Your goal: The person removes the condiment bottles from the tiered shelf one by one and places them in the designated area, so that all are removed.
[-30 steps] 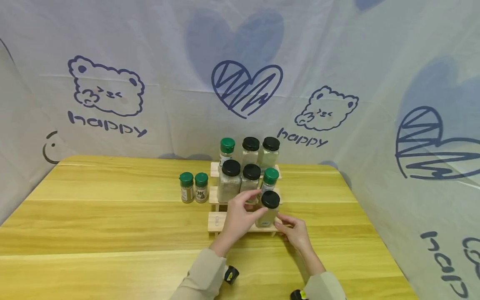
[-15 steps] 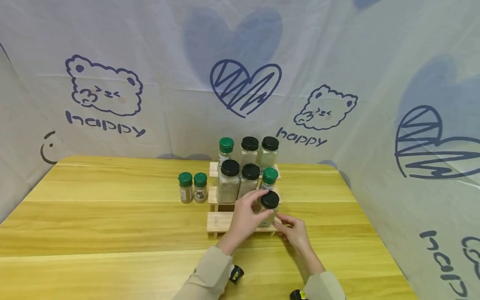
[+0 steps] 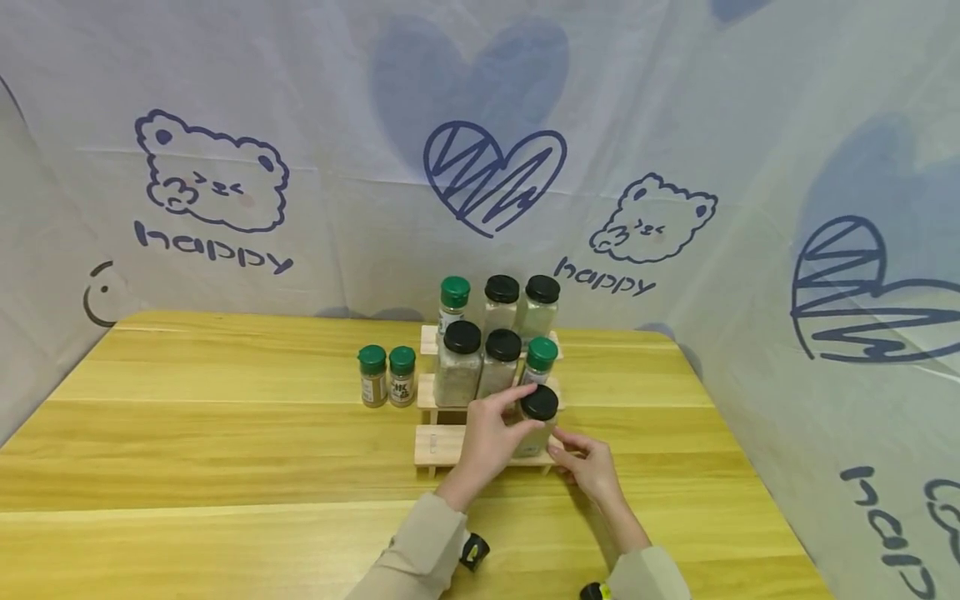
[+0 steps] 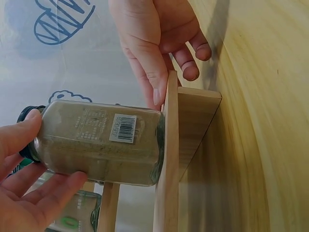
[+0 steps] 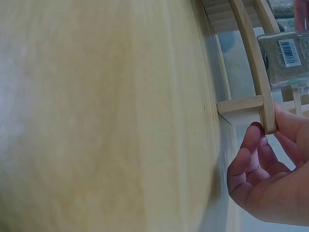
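Observation:
A clear jar of greenish-brown powder (image 4: 96, 140) with a black lid and a barcode label stands at the right end of the rack's lowest shelf. My left hand (image 3: 487, 437) holds it from the left: the thumb lies at the lid and the other fingers touch its side in the left wrist view. With thumb and fingers, my right hand (image 5: 270, 179) pinches the right end of that shelf, part of a wooden tiered spice rack (image 3: 438, 447). Behind, on the middle tier, are two black-lidded jars (image 3: 458, 371) and a green-lidded bottle (image 3: 541, 354), partly hidden.
On the top tier stand a green-lidded bottle (image 3: 454, 293) and two black-lidded jars (image 3: 501, 292). Two small green-lidded spice bottles (image 3: 372, 379) are on the wooden table (image 3: 225, 450), left of the rack. A printed cloth (image 3: 360, 250) hangs behind and to the right.
My left hand has shifted a little to the right, its thumb and fingers farther around the jar. My right hand and the rack keep their places.

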`<action>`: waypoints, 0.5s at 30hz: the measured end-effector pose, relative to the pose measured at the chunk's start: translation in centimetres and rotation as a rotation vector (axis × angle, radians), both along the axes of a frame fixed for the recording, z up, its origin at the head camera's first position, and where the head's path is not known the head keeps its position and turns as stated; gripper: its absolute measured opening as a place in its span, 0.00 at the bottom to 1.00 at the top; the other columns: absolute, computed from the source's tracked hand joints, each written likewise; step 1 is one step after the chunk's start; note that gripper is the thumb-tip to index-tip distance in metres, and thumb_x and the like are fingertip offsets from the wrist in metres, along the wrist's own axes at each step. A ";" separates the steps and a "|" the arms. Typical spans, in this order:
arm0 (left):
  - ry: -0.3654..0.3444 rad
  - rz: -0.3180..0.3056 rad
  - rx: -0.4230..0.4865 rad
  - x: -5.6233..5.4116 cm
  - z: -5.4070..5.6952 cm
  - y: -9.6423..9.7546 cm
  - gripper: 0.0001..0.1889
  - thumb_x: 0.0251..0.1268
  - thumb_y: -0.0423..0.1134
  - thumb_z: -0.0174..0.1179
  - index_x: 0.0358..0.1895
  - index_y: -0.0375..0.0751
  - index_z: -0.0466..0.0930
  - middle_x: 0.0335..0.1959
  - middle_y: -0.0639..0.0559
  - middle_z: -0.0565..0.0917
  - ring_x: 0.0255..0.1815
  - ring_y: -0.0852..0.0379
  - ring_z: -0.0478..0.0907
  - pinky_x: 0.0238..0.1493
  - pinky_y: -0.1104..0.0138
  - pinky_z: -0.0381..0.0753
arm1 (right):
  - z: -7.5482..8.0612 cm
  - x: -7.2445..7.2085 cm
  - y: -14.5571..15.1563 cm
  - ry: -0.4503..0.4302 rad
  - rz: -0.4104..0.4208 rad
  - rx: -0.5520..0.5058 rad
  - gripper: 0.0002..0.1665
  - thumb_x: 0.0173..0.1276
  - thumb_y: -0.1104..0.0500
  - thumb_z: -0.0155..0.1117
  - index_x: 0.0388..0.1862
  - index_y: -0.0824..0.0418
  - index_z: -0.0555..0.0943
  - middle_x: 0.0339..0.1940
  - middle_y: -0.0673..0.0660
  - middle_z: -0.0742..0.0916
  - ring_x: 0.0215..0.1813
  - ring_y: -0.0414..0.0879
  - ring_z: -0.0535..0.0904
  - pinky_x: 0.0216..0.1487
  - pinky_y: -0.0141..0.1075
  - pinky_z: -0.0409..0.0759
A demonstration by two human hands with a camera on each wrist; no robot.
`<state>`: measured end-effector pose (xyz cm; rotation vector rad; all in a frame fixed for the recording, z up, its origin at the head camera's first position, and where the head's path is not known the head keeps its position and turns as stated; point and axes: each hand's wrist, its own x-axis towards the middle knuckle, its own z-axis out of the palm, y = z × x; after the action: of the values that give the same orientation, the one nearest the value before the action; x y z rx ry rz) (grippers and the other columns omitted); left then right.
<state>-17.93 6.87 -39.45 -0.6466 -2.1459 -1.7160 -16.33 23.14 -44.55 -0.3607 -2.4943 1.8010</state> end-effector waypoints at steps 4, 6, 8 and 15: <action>0.020 0.000 0.002 0.2 0.0 -0.2 0.22 0.41 0.28 0.69 0.46 0.33 0.79 0.41 0.41 0.81 0.36 0.53 0.80 0.32 0.71 0.79 | 0.0 0.0 0.0 0.003 0.003 0.004 0.19 0.57 0.66 0.64 0.48 0.70 0.78 0.29 0.56 0.81 0.23 0.44 0.77 0.20 0.31 0.74; 0.030 0.002 -0.004 0.3 0.0 -0.3 0.22 0.41 0.28 0.69 0.46 0.33 0.79 0.42 0.41 0.81 0.36 0.53 0.80 0.33 0.71 0.79 | -0.1 0.0 0.0 0.007 0.006 0.001 0.19 0.57 0.66 0.63 0.48 0.70 0.78 0.29 0.56 0.81 0.23 0.44 0.77 0.19 0.31 0.74; 0.038 0.002 -0.007 0.4 0.0 -0.5 0.22 0.41 0.27 0.68 0.46 0.33 0.79 0.42 0.41 0.81 0.37 0.52 0.80 0.33 0.71 0.79 | -0.1 -0.1 0.0 0.010 0.008 -0.002 0.18 0.57 0.66 0.64 0.48 0.70 0.78 0.29 0.56 0.81 0.23 0.44 0.77 0.19 0.31 0.74; 0.063 0.005 0.002 0.6 0.2 -1.3 0.22 0.41 0.26 0.68 0.46 0.32 0.79 0.43 0.40 0.80 0.41 0.51 0.79 0.34 0.69 0.80 | -0.1 0.0 0.0 0.008 0.005 -0.010 0.19 0.57 0.67 0.64 0.48 0.70 0.78 0.28 0.55 0.81 0.22 0.43 0.76 0.19 0.30 0.73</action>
<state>-17.28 5.53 -39.29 -0.6854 -2.1009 -1.6724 -16.35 23.16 -44.65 -0.3480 -2.4844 1.8132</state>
